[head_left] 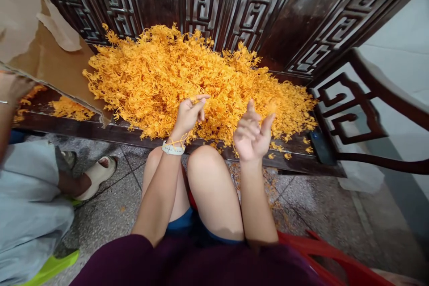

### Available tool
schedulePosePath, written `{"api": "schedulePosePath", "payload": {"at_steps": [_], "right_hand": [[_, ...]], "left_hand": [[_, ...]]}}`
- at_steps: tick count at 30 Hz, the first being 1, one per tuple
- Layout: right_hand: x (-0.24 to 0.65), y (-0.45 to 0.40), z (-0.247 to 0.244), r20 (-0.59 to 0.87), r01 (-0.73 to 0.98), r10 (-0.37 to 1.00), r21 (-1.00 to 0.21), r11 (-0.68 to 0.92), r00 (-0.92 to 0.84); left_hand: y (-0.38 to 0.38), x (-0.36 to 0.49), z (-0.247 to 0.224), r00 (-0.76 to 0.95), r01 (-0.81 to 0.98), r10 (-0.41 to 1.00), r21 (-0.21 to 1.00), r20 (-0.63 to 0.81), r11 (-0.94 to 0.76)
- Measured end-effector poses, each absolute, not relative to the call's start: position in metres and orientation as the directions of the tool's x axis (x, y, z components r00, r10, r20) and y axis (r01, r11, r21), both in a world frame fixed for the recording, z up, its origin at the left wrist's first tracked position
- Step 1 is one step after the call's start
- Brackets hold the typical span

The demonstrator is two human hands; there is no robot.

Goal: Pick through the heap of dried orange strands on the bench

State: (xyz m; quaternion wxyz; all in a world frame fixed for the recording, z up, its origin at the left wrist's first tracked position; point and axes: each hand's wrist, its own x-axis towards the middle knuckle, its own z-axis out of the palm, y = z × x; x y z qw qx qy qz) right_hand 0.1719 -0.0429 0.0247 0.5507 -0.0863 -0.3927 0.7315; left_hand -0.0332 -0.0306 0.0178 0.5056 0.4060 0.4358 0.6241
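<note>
A large heap of small orange branched pieces (pixel 187 71), plastic-looking with claw-like tips, covers the dark wooden bench seat in front of me. Over the heap's front edge, my left hand (pixel 190 115) has its thumb pressed to its fingers; whatever lies in that pinch is too small to make out. One orange branched sprig (pixel 177 142) hangs at the pale wristwatch (pixel 173 148) on my left wrist. My right hand (pixel 252 137) is held palm up to the right, fingers apart, slightly blurred. Just off its fingertips is an orange blur.
Cardboard (pixel 56 60) divides my heap from a smaller orange pile (pixel 72 108) at left, where another person's hand (pixel 15 87) reaches in. The carved bench back (pixel 154 4) rises behind, its armrest (pixel 362 107) at right. Loose pieces lie on the tiled floor (pixel 130 196). A red chair (pixel 335 259) is behind me.
</note>
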Motion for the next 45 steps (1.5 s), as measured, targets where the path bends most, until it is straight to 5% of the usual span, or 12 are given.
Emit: {"api": "schedulePosePath", "payload": {"at_steps": [2, 5, 13, 24, 31, 33, 35, 38, 39, 41, 43, 45], "right_hand": [[0.171, -0.037, 0.020, 0.138, -0.774, 0.961, -0.625, -0.103, -0.239], [0.164, -0.036, 0.018, 0.015, -0.664, 0.970, -0.731, -0.155, -0.243], [0.134, -0.045, 0.008, 0.045, -0.240, 0.996, -0.970, 0.026, -0.076], [0.141, -0.046, 0.001, 0.138, -0.153, 0.969, -0.982, 0.108, -0.206], [0.137, -0.055, 0.014, 0.171, -0.345, 0.937, -0.937, 0.059, -0.304], [0.140, -0.064, 0.027, 0.247, -0.439, 0.834, -0.898, 0.006, -0.494], [0.144, -0.071, 0.042, 0.346, -0.436, 0.554, -0.899, -0.033, -0.757], [0.148, -0.075, 0.054, 0.327, -0.327, 0.127, -0.945, 0.020, -0.937], [0.149, -0.073, 0.054, 0.359, -0.364, 0.169, -0.932, 0.000, -0.918], [0.152, -0.066, 0.047, 0.459, -0.559, 0.486, -0.826, -0.073, -0.743], [0.156, -0.056, 0.036, 0.412, -0.711, 0.774, -0.699, -0.070, -0.481], [0.161, -0.046, 0.027, 0.285, -0.725, 0.894, -0.686, -0.061, -0.345]], "left_hand": [[-0.029, -0.026, 0.013, -0.114, -0.228, 0.992, 0.970, 0.055, -0.080], [-0.030, -0.018, 0.007, -0.028, -0.150, 0.998, 0.986, 0.064, -0.067], [-0.035, -0.019, 0.005, 0.399, 0.047, 0.899, 0.975, 0.179, -0.215], [-0.033, -0.029, 0.012, 0.182, -0.139, 0.955, 0.967, 0.235, -0.212], [-0.034, -0.019, 0.013, 0.086, -0.478, 0.993, 0.878, 0.075, -0.025], [-0.030, -0.024, 0.011, 0.046, -0.628, 0.999, 0.777, -0.011, 0.037], [-0.027, -0.032, 0.009, -0.049, -0.684, 0.994, 0.728, -0.096, 0.036], [-0.026, -0.043, 0.010, -0.151, -0.566, 0.982, 0.824, -0.115, 0.009], [-0.027, -0.045, 0.011, -0.157, -0.516, 0.983, 0.857, -0.092, -0.002], [-0.030, -0.045, 0.012, -0.143, -0.442, 0.989, 0.897, -0.034, -0.033], [-0.033, -0.041, 0.014, -0.128, -0.382, 0.992, 0.922, 0.020, -0.068], [-0.035, -0.036, 0.015, -0.105, -0.314, 0.993, 0.946, 0.055, -0.086]]}}
